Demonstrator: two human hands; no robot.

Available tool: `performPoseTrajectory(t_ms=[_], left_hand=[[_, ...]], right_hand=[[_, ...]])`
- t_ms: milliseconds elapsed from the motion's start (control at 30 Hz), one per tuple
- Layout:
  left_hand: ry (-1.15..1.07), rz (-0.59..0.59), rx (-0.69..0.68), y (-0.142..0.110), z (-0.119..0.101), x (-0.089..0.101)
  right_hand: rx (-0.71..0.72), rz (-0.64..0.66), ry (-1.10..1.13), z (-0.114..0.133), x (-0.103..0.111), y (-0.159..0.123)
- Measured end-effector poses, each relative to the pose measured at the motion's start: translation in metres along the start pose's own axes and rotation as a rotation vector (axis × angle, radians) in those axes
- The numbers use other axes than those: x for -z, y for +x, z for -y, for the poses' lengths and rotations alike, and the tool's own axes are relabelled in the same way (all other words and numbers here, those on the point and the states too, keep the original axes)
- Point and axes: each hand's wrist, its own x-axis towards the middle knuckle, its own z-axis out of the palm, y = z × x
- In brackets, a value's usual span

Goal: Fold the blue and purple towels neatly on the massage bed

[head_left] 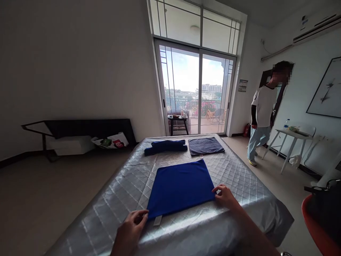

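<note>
A bright blue cloth [181, 186] lies spread flat on the quilted silver-grey bed cover [138, 177], with a small white tag [157, 220] sticking out from its near edge. At the near left corner of the cloth, my left hand [131, 225] is closed in a pinch on it. My right hand [223, 195] pinches the near right corner between thumb and fingers. Beyond it lie rolled or folded dark blue cloths [166, 146], and to their right a flat grey-blue cloth [206, 145].
A person [265, 106] in a white shirt stands right of the bed, by a small white table [293, 134] with a bottle. An orange-red chair [314, 227] bearing a dark bag is at the near right. A black bench-like frame [87, 126] stands along the left wall.
</note>
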Motion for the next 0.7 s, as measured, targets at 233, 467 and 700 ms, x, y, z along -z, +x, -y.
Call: performPoseTrajectory(t_ms=[233,467,700], left_hand=[[0.01,0.004,-0.037,0.004,0.009,-0.003],[0.009,0.008,-0.052,-0.003,-0.005,-0.001],[0.079,0.041,-0.078,-0.005,-0.006,-0.002]], right_hand=[[-0.007,0.01,-0.097,0.003,0.001,-0.001],[0.024,0.029,-0.508,0.028,0.006,-0.004],[0.195,0.002,-0.582,0.048,-0.022,0.03]])
